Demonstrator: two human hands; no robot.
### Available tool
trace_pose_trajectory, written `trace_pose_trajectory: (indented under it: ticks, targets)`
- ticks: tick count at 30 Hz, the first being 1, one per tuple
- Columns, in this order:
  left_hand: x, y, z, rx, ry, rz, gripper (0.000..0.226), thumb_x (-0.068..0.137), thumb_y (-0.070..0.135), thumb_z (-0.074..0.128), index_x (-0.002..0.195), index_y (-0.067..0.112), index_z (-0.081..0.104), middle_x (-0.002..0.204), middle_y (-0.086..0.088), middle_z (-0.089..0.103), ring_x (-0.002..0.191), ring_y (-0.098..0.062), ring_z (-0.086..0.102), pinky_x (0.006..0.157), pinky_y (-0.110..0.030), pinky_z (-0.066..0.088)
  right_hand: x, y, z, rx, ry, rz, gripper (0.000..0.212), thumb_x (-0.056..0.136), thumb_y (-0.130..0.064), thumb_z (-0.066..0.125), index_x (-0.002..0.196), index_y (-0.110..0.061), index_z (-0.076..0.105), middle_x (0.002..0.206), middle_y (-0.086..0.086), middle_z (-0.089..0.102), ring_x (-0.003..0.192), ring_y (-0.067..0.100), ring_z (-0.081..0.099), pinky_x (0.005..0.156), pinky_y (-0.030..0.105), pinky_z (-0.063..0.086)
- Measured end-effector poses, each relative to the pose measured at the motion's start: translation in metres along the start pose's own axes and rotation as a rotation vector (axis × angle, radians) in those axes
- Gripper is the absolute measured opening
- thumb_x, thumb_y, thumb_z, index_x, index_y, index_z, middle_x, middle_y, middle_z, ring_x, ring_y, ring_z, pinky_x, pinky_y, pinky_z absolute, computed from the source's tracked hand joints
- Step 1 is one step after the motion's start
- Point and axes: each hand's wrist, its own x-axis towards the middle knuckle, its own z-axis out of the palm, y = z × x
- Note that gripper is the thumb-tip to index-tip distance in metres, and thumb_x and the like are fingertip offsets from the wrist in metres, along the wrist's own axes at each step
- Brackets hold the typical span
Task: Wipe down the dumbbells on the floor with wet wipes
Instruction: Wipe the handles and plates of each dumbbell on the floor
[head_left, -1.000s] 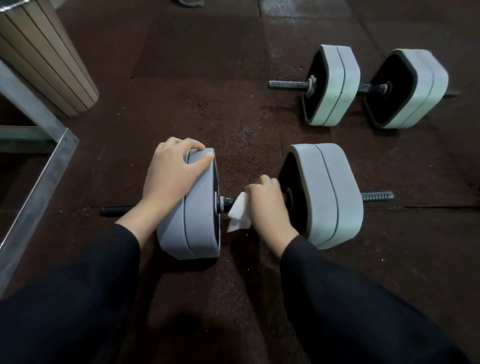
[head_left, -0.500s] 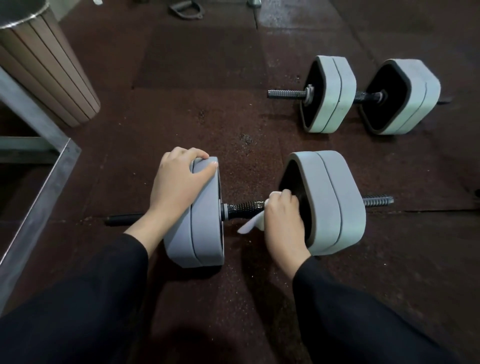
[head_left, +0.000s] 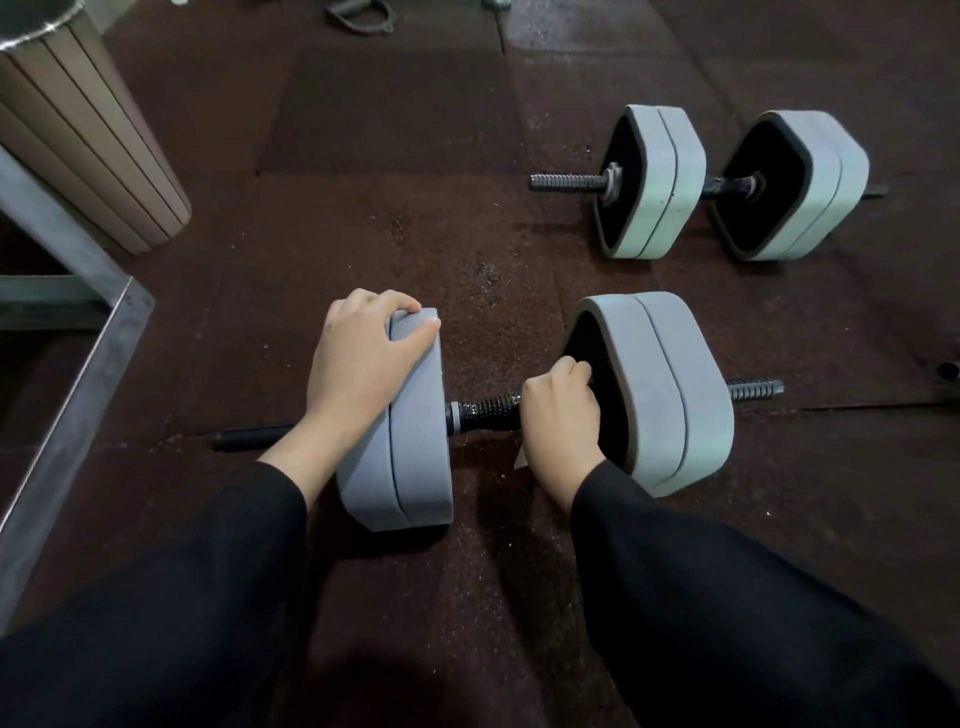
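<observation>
A grey-plated dumbbell (head_left: 670, 395) lies on the dark rubber floor in front of me. My left hand (head_left: 363, 369) grips the top of its left weight plate (head_left: 410, 467). My right hand (head_left: 561, 415) is curled round the knurled bar (head_left: 488, 410) right beside the right plate, holding a white wet wipe (head_left: 520, 458) of which only a small corner shows under the hand. A second dumbbell (head_left: 675, 182) with pale plates lies farther back on the right.
A slatted beige bin (head_left: 78, 130) stands at the back left beside a metal frame (head_left: 62, 405). A black handle (head_left: 358, 15) lies at the far top. A small metal object (head_left: 948, 371) sits at the right edge.
My right hand has slid right along the bar up against the right plate, and the wipe is now almost hidden beneath it. My left hand stays on the left plate.
</observation>
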Motion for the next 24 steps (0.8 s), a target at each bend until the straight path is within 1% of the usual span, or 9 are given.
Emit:
trace_pose_trajectory:
  ticks: [2,6,9,11,15,18,20,22,24]
  targets:
    - [-0.001,0.0,-0.001,-0.003,-0.003,-0.001,0.027,0.088,0.036,0.055,0.109,0.02,0.063,0.114,-0.004,0.055,0.115,-0.02,0.043,0.084,-0.025,0.029,-0.003,0.002,-0.003,-0.062,0.051,-0.012,0.046,0.079,0.002,0.023,0.096,-0.007,0.065,0.094,0.01,0.058,0.085,0.021,0.055,0.061,0.022,0.033]
    - [-0.002,0.001,-0.001,0.001,0.007,0.005,0.027,0.088,0.035,0.055,0.108,0.02,0.063,0.115,-0.005,0.055,0.115,-0.02,0.044,0.085,-0.024,0.029,-0.019,0.003,0.006,-0.133,0.006,-0.025,0.064,0.072,0.011,0.0,0.096,0.0,0.058,0.095,0.013,0.056,0.085,0.021,0.053,0.061,0.026,0.024]
    - [-0.002,0.002,-0.001,0.002,0.008,0.013,0.028,0.088,0.035,0.055,0.109,0.019,0.063,0.114,-0.006,0.056,0.114,-0.022,0.044,0.084,-0.026,0.03,-0.023,0.005,0.011,-0.18,0.032,-0.022,0.026,0.091,-0.01,0.034,0.091,-0.003,0.059,0.094,0.011,0.056,0.082,0.019,0.053,0.063,0.024,0.032]
    - [-0.002,0.002,-0.001,0.008,0.005,0.019,0.028,0.088,0.035,0.055,0.11,0.018,0.063,0.114,-0.008,0.056,0.114,-0.024,0.045,0.084,-0.028,0.03,-0.025,0.007,0.009,-0.213,0.008,0.011,0.023,0.089,-0.022,0.05,0.09,-0.002,0.061,0.093,0.009,0.057,0.08,0.018,0.053,0.066,0.022,0.038]
    - [-0.002,0.001,-0.001,0.015,0.009,0.028,0.029,0.088,0.034,0.055,0.11,0.017,0.063,0.114,-0.011,0.056,0.114,-0.026,0.045,0.085,-0.029,0.031,-0.031,0.009,0.01,-0.3,-0.018,-0.023,0.024,0.085,-0.015,0.042,0.085,-0.01,0.065,0.086,0.003,0.061,0.08,0.014,0.053,0.068,0.021,0.039]
    - [-0.001,0.002,-0.001,0.015,0.009,0.019,0.028,0.088,0.034,0.055,0.11,0.017,0.063,0.113,-0.01,0.056,0.114,-0.025,0.045,0.084,-0.028,0.03,-0.026,0.01,0.011,-0.324,-0.007,-0.09,0.019,0.086,-0.024,0.049,0.083,-0.009,0.061,0.084,0.004,0.057,0.079,0.017,0.051,0.068,0.025,0.038]
    - [-0.002,0.002,-0.001,0.014,0.009,0.014,0.028,0.088,0.035,0.055,0.109,0.018,0.063,0.113,-0.009,0.056,0.114,-0.024,0.045,0.084,-0.028,0.03,-0.016,0.01,0.012,-0.304,-0.003,-0.169,0.019,0.087,-0.013,0.042,0.088,-0.008,0.06,0.085,0.007,0.057,0.078,0.021,0.051,0.071,0.029,0.04]
    - [-0.002,0.002,-0.001,0.015,0.009,0.009,0.028,0.088,0.035,0.055,0.109,0.018,0.063,0.113,-0.008,0.056,0.114,-0.024,0.045,0.085,-0.027,0.03,-0.003,0.012,0.02,-0.136,0.061,-0.241,0.028,0.084,-0.001,0.034,0.097,-0.006,0.059,0.092,0.01,0.058,0.087,0.027,0.053,0.078,0.033,0.041]
    - [-0.002,0.003,-0.002,0.01,0.007,0.007,0.028,0.088,0.035,0.055,0.109,0.018,0.063,0.113,-0.008,0.056,0.114,-0.023,0.045,0.084,-0.027,0.03,0.007,0.011,0.021,0.062,0.062,-0.315,0.022,0.077,0.008,0.048,0.09,-0.003,0.061,0.087,0.014,0.06,0.086,0.032,0.054,0.079,0.036,0.04]
